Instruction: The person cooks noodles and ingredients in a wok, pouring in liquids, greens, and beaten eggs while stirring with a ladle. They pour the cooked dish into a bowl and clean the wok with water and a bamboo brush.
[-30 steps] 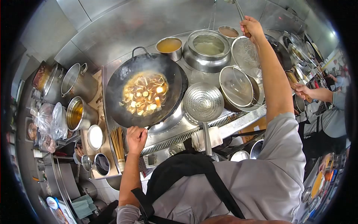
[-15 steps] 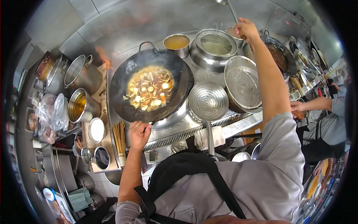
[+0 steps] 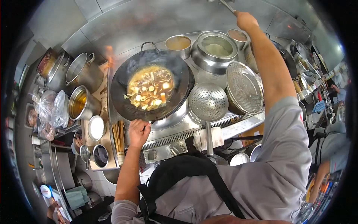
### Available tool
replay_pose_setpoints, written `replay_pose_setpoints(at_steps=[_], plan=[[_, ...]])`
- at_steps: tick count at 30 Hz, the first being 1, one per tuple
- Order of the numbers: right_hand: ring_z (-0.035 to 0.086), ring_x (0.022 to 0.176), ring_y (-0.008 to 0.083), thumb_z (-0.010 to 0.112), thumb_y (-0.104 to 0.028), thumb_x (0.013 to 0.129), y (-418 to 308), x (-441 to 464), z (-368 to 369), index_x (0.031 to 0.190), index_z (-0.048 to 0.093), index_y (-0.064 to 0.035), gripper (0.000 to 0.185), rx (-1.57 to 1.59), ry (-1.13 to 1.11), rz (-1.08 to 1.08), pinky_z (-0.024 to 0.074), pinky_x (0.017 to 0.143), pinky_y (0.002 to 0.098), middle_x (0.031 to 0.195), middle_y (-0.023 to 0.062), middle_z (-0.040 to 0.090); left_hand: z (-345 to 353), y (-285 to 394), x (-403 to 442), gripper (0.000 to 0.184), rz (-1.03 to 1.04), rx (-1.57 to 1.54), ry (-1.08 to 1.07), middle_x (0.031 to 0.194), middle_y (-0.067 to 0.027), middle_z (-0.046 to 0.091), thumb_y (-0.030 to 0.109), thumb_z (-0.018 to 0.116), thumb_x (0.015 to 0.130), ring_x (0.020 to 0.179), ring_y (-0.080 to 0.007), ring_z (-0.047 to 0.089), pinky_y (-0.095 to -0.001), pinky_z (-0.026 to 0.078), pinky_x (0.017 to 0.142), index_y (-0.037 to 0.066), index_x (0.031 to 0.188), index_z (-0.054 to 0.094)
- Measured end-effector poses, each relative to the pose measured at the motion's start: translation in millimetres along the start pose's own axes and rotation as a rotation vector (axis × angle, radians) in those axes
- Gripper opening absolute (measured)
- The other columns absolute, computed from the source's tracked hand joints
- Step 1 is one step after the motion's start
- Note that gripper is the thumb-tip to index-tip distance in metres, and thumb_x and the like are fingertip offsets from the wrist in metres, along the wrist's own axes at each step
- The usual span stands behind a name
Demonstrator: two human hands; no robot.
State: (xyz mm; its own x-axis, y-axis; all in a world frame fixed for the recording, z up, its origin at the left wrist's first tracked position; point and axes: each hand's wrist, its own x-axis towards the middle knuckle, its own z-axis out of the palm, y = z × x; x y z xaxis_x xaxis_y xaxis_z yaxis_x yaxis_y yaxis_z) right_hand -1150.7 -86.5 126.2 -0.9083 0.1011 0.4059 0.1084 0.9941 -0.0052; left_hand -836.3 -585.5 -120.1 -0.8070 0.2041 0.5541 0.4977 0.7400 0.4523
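My left hand (image 3: 140,132) is closed in a fist round the near handle of a black wok (image 3: 121,99), the handle itself mostly hidden by the fingers. Brown broth with mushroom slices, pale cubes and other chopped pieces (image 3: 151,88) steams in the wok. High at the upper right, my right hand (image 3: 247,21) grips the handle of a ladle (image 3: 226,6), whose bowl is largely cut off by the top edge. Below that arm sit a wire mesh strainer (image 3: 245,87) and a perforated skimmer (image 3: 208,101). A lidless steel pot of cloudy liquid (image 3: 217,46) stands behind them.
A small pot of yellow liquid (image 3: 178,44) stands behind the wok. Left of it are a pot of oil (image 3: 79,105), a tall pot (image 3: 87,72), a white bowl (image 3: 96,128) and a bamboo brush (image 3: 119,140). Flame (image 3: 109,54) rises by the wok's left edge. Another person's arm (image 3: 321,177) shows at right.
My right hand has lifted slightly, and the ladle has swung left and farther out of the frame. The wok and my left hand stay put. The co-worker at right has shifted lower.
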Motion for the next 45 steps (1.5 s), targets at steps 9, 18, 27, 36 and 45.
replay_pose_setpoints(at_steps=[9, 18, 27, 36, 45], plan=[[0.064, 0.102, 0.0345, 0.058, -0.013, 0.079, 36, -32, -24, 0.130, 0.057, -0.0167, 0.051, 0.116, 0.120, -0.099, 0.0522, 0.087, 0.0423, 0.110, 0.0197, 0.066, 0, -1, 0, 0.010, 0.011, -0.002, 0.016, 0.065, -0.0076, 0.055, 0.006, 0.070, 0.073, 0.063, -0.0279, 0.052, -0.0386, 0.040, 0.064, 0.006, 0.069, 0.060], [0.067, 0.085, 0.0356, 0.063, -0.014, 0.074, 35, -37, -16, 0.130, 0.057, -0.0167, 0.057, 0.378, 0.105, 0.095, 0.0528, 0.078, 0.0425, 0.100, 0.0204, 0.067, 0, 2, 0, 0.010, 0.008, -0.005, 0.015, 0.064, -0.0073, 0.053, 0.006, 0.070, 0.073, 0.062, -0.0276, 0.051, -0.0381, 0.039, 0.062, 0.007, 0.069, 0.060], [0.061, 0.104, 0.0380, 0.058, -0.011, 0.075, 39, -21, 5, 0.129, 0.057, -0.0138, 0.055, 0.169, 0.117, -0.013, 0.0485, 0.092, 0.0443, 0.109, 0.0211, 0.065, -1, 0, -1, 0.009, -0.030, 0.012, -0.014, 0.066, -0.0079, 0.057, 0.011, 0.070, 0.073, 0.065, -0.0285, 0.054, -0.0389, 0.041, 0.065, 0.007, 0.069, 0.062], [0.062, 0.102, 0.0391, 0.056, -0.015, 0.077, 19, -52, -2, 0.127, 0.057, -0.0131, 0.050, 0.331, 0.160, -0.027, 0.0490, 0.090, 0.0452, 0.111, 0.0214, 0.065, -1, 0, 1, 0.010, -0.018, 0.008, -0.025, 0.067, -0.0079, 0.057, 0.012, 0.070, 0.074, 0.066, -0.0290, 0.054, -0.0395, 0.042, 0.065, 0.007, 0.069, 0.062], [0.049, 0.047, 0.0101, 0.056, -0.003, 0.084, -119, -298, -20, 0.139, 0.042, -0.0072, 0.057, 1.242, -0.226, 0.166, 0.0393, 0.042, 0.0244, 0.067, 0.0013, 0.054, -11, -9, 6, 0.020, 0.018, -0.031, -0.154, 0.069, -0.0121, 0.058, 0.021, 0.066, 0.082, 0.069, -0.0328, 0.059, -0.0433, 0.045, 0.065, 0.005, 0.071, 0.060]])
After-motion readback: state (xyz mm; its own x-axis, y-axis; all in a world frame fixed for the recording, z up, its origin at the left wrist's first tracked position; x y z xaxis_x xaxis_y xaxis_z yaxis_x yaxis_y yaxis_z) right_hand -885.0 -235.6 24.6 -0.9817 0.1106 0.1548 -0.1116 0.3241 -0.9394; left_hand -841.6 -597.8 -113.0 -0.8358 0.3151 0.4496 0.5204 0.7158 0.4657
